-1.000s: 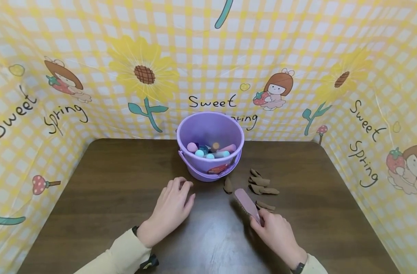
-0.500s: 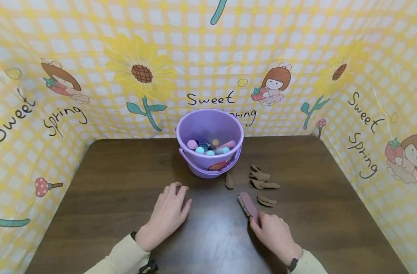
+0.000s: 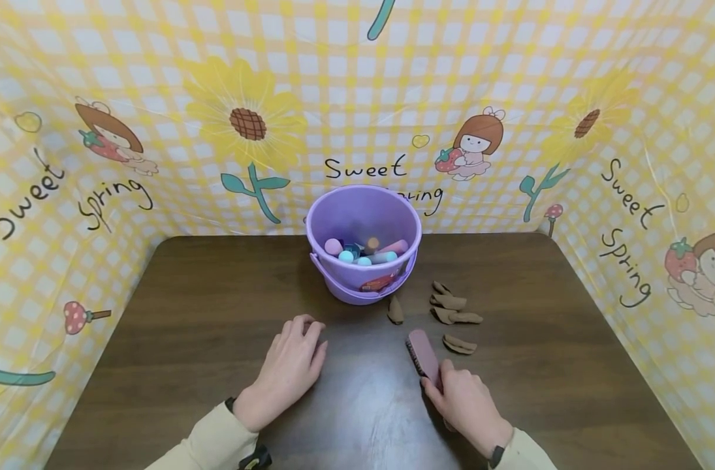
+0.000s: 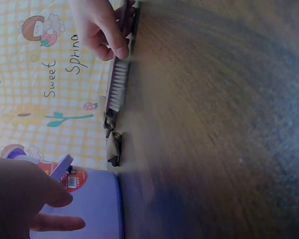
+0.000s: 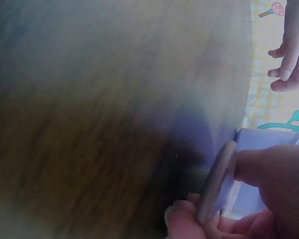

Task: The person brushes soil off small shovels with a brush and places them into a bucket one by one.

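My right hand (image 3: 469,401) grips a pink brush (image 3: 423,352) by its handle, low over the table, bristles turned down and to the left. In the left wrist view, pale bristles (image 4: 118,87) show close to the tabletop; the brush handle (image 5: 217,184) lies between thumb and fingers in the right wrist view. Several brown curled pieces, kind unclear, lie beyond the brush, among them a nearer piece (image 3: 460,344) and a lone piece (image 3: 395,310) beside the bucket. My left hand (image 3: 289,359) holds nothing, its fingers loosely bent near the table in front of the bucket.
A purple bucket (image 3: 357,277) with its handle down stands at the back middle. Inside are pink and turquoise round-ended items and a bluish clear thing. Yellow checked cloth (image 3: 357,85) walls the dark wooden table (image 3: 216,281) at the back and both sides.
The brush has come down nearer the table and slightly left, uncovering the nearest brown piece. Its bristles have tilted in and out of sight. My left hand has drawn back slightly from the bucket.
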`<state>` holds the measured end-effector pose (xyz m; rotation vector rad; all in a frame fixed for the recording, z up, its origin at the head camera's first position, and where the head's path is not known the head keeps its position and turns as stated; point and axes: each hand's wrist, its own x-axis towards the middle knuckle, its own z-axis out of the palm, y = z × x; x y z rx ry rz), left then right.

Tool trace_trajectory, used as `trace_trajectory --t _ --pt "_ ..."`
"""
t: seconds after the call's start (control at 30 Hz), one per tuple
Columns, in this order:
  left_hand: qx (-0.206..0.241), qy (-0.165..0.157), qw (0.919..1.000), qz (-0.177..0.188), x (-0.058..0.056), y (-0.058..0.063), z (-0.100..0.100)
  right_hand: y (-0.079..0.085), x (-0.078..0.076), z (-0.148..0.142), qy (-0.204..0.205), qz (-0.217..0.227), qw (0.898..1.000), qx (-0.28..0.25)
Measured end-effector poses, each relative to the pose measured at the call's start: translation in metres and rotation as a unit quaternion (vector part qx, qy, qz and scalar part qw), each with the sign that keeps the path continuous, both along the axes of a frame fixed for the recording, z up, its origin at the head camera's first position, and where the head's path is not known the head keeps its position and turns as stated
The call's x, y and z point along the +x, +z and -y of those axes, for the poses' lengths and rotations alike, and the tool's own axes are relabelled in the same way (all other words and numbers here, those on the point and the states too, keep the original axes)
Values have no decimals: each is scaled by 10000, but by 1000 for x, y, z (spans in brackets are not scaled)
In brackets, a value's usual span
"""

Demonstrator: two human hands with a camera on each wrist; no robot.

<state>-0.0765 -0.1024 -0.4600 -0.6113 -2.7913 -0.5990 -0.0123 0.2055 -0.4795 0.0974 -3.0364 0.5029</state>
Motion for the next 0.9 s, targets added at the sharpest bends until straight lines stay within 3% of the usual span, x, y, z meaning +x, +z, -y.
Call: trace_trajectory --t 0.63,0.9 --pt "-91 85 9999 -120 8 -10 3 3 2 -5 -52 450 9985 -311" --pt "-9 175 9996 -226 7 -7 7 15 1 -13 -116 208 9996 173"
